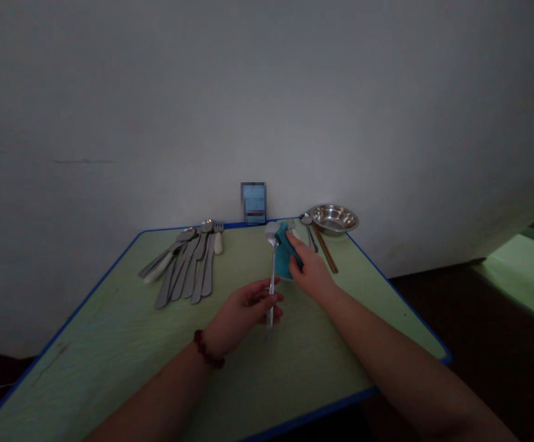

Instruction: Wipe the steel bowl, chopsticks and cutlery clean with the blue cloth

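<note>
Pale green tabletop [87,368] with a blue edge strip, set against a plain grey-white wall [267,92], lighting dim. Left hand [243,313], dark red bead bracelet [208,348] on the wrist, is at centre frame, fingers curled together around the handle of a long stainless steel spoon [272,276], held up off the table, bowl uppermost. Right hand [310,270] is just beside it, fingers together, pressing a crumpled teal cloth [288,252] against the side of the spoon bowl. Upper left of the tabletop: a loose row of steel knives, forks and spoons [184,264], a few with white handles. Upper right: a shallow round steel bowl [334,219] at the far edge, with thin wooden chopsticks [325,248] and a small steel spoon [307,221] near it. Blurred blue rectangular object [253,202] against the wall, unreadable. Risks: a loose grip could drop the spoon onto the table; a wide reach could knock the chopsticks or tip the bowl over the edge.
</note>
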A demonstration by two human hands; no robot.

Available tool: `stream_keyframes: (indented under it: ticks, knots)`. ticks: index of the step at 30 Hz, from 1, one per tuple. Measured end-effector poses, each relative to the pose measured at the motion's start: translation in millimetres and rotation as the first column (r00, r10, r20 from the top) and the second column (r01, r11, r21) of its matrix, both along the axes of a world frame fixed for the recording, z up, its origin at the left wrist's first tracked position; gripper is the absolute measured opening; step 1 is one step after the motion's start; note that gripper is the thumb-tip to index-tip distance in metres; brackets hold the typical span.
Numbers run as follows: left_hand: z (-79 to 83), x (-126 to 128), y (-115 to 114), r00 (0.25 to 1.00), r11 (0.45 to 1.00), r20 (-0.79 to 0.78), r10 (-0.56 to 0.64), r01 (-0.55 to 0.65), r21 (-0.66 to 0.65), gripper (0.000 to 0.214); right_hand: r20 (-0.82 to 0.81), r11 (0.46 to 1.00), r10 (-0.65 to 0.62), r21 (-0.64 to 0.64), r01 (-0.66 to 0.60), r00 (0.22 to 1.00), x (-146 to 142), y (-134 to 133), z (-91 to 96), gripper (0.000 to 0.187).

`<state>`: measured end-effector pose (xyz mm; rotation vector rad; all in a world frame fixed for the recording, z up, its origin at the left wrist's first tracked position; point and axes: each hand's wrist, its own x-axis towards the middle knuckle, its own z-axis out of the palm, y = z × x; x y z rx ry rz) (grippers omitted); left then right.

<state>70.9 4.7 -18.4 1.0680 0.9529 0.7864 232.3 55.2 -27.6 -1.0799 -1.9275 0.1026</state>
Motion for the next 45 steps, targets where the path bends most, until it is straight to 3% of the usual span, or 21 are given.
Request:
stream_keyframes:
  ticks: [8, 17, 24, 45]
  knots:
    - [-3.7, -3, 3, 1.000, 1.000, -0.005, -0.022, 0.022, 0.000, 0.042, 0.011, 1.000, 0.030, -0.007, -0.030, 0.999, -2, -1, -2.7, 0.053]
    - [-1.5, -2, 3, 0.999, 0.999, 0.013, 0.037, -0.037, -0.023, 0.048, 0.097, 0.999, 0.027, -0.033, -0.024, 0.995, -5, -6, 0.2, 0.052]
    - [-3.1, -1, 2, 0.998, 0.999, 0.052, 0.043, -0.042, -0.032, 0.048, 0.181, 0.997, -0.014, 0.073, 0.000, 0.983, -5, -8, 0.5, 0.049]
    - [2.3, -3, 5, 0.990, 0.992, 0.058, 0.126, -0.125, -0.026, 0.037, 0.302, 0.981, 0.110, 0.123, -0.153, 0.947, -5, -15, 9.6, 0.036]
